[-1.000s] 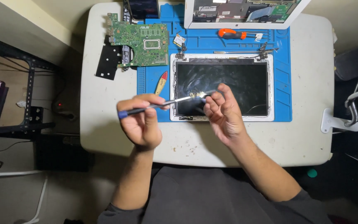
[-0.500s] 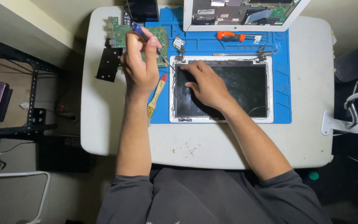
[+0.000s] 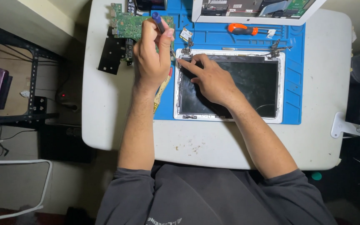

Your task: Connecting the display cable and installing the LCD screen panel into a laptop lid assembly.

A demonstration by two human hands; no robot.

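Left hand: the left hand (image 3: 151, 54) is closed around a blue-handled screwdriver (image 3: 158, 21), pinching it. The blue end sticks up past the fingers, and the metal tip points down at the top left corner of the screen.
Right hand: the right hand (image 3: 211, 79) lies flat on the screen panel (image 3: 246, 83). Its fingers are a little spread, and one fingertip presses near the top left corner, just beside the screwdriver tip. It holds nothing.
Screen panel: dark glass in a white frame, lying flat on the blue mat (image 3: 290, 46).
Surface: the white surface (image 3: 326, 83) carries the mat.
Green board: a green circuit board (image 3: 128, 25) lies behind the left hand, at the mat's left edge.
Orange tool: an orange-handled screwdriver (image 3: 240, 29) rests on the mat above the screen, well apart from both hands.
Yellow tool: a thin yellow and red tool (image 3: 163, 89) lies on the mat, partly under the left wrist.
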